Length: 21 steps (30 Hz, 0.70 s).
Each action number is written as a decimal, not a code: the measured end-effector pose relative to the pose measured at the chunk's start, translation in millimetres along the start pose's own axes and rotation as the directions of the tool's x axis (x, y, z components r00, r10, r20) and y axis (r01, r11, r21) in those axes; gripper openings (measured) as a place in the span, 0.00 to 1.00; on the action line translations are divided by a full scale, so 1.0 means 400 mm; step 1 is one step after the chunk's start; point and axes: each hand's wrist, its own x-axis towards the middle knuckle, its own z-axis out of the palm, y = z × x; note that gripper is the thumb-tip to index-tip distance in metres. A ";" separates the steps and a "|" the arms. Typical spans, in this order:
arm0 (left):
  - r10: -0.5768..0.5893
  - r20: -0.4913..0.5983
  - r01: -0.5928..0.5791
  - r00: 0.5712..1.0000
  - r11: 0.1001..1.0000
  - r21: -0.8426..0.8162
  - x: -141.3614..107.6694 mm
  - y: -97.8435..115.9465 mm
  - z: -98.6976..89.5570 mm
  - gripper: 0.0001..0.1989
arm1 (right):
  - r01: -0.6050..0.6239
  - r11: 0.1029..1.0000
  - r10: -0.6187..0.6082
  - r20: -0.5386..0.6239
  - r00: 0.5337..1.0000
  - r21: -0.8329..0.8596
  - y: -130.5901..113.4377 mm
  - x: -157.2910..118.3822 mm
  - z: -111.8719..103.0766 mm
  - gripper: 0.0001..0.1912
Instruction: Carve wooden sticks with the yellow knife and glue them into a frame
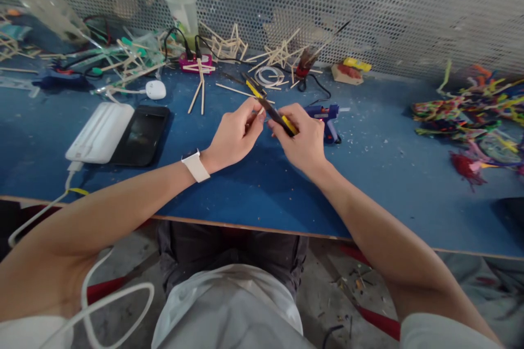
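Observation:
My right hand (302,133) is closed around a utility knife (290,126) with a black and yellow handle. The knife's dark front end points up and left, toward my left fingertips. Between the thumb and fingers of my left hand (237,133) is a thin wooden stick (261,112), mostly hidden by the fingers. The dark end of the knife meets or nearly meets the stick; whether they touch I cannot tell. Just beyond my left hand lies another yellow and black tool (254,86). A blue glue gun (326,116) rests right behind my right hand.
Wooden stick frames (229,46) stand along the perforated metal panel (368,11). A white power bank (100,132) and a black phone (143,133) lie at left. Behind them are a pink power strip (188,64) and a drink cup (182,11). Colourful yarn (470,103) is heaped at right.

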 end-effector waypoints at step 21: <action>0.076 0.098 -0.081 0.992 0.995 0.051 0.001 0.015 -0.026 0.27 | -0.126 0.985 0.104 0.173 0.979 0.121 -0.063 -0.008 -0.014 0.36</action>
